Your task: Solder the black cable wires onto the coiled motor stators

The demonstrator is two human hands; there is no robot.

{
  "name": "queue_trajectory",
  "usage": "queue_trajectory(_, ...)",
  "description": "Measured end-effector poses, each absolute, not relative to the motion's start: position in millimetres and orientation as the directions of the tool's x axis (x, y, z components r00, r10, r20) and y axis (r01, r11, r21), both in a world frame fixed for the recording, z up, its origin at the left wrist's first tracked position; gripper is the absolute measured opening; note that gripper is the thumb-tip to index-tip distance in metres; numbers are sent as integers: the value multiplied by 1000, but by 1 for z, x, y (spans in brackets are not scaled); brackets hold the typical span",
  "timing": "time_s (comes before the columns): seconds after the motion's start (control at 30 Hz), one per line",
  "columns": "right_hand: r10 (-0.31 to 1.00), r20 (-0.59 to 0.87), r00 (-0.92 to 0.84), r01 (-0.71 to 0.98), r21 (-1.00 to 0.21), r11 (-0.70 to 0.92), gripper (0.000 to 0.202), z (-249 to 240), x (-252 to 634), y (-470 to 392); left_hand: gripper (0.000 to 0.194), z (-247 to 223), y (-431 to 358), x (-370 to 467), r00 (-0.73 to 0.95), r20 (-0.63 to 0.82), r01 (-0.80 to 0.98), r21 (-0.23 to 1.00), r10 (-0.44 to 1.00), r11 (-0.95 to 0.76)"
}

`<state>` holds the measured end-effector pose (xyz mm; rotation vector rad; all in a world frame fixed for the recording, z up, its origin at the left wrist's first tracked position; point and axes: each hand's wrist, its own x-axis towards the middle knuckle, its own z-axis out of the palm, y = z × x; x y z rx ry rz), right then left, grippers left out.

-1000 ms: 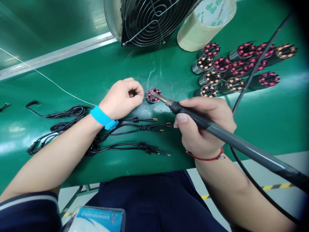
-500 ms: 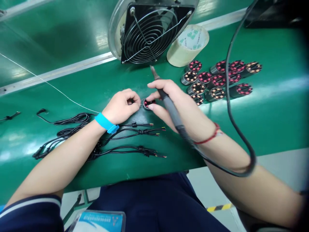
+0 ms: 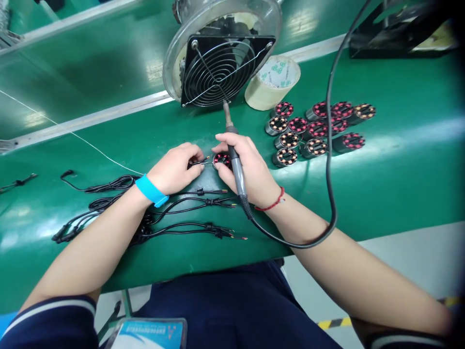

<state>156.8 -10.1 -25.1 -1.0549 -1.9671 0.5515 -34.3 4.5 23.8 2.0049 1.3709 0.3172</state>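
My left hand (image 3: 176, 168), with a blue band on its wrist, is closed in a pinch. Thin wire ends (image 3: 204, 161) poke out from its fingertips toward a small motor stator (image 3: 221, 159) with red windings. A soldering iron (image 3: 238, 177) lies across my right hand (image 3: 254, 172), its tip pointing away toward the fan. Thumb and fingertips of that same hand rest around the stator, hiding part of it. Whether the wire ends touch the stator, I cannot tell. Several black cables (image 3: 181, 228) with bared ends lie below my left hand.
Ahead stands a fan with a wire guard (image 3: 218, 72), beside a wide tape roll (image 3: 271, 92). Several more stators (image 3: 316, 130) are grouped at the right. The iron's cord (image 3: 330, 145) loops over my right forearm. A thin pale strand (image 3: 90, 148) runs in from the left.
My right hand has turned, so the soldering iron now points more directly at the fan. Wire ends now show plainly at my left fingertips. The whole view has shifted slightly.
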Motion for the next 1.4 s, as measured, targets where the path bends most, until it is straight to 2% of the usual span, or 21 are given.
queue_trajectory(0.2, 863, 339, -374, 526, -689, 498, 49, -22, 157, -11, 11, 28, 11, -34, 271, -391, 542, 817, 879, 197)
queue_trajectory(0.3, 857, 333, -393, 523, -686, 506, 48, -20, 157, -13, 12, 26, 12, -34, 219, -401, 482, 837, 890, 259)
queue_trajectory(0.6, 826, 400, -398, 491, -668, 560, 46, -23, 158, -13, 14, 21, 9, -23, 150, -391, 564, 788, 908, 246)
queue_trajectory(0.7, 820, 415, -395, 488, -661, 570, 47, -24, 154, -12, 21, 22, 10, -25, 175, -378, 575, 789, 909, 218)
queue_trajectory(0.93, 831, 435, -346, 517, -651, 556, 39, -26, 148, -10, 19, 20, 13, -33, 283, -420, 460, 849, 862, 262)
queue_trajectory(1.03, 844, 434, -315, 543, -647, 535, 35, -24, 147, -11, 18, 19, 9, -33, 346, -414, 506, 838, 842, 204)
queue_trajectory(1.23, 750, 590, -299, 527, -554, 645, 27, -27, 145, -9, 18, 13, 4, -28, 393, -329, 636, 771, 859, 4)
queue_trajectory(1.27, 751, 591, -293, 522, -559, 644, 27, -30, 144, -7, 17, 12, 3, -26, 381, -307, 654, 756, 872, -19)
queue_trajectory(1.4, 903, 393, -172, 466, -776, 426, 25, -45, 149, -2, 19, 7, 3, -24, 270, -191, 677, 734, 944, -45)
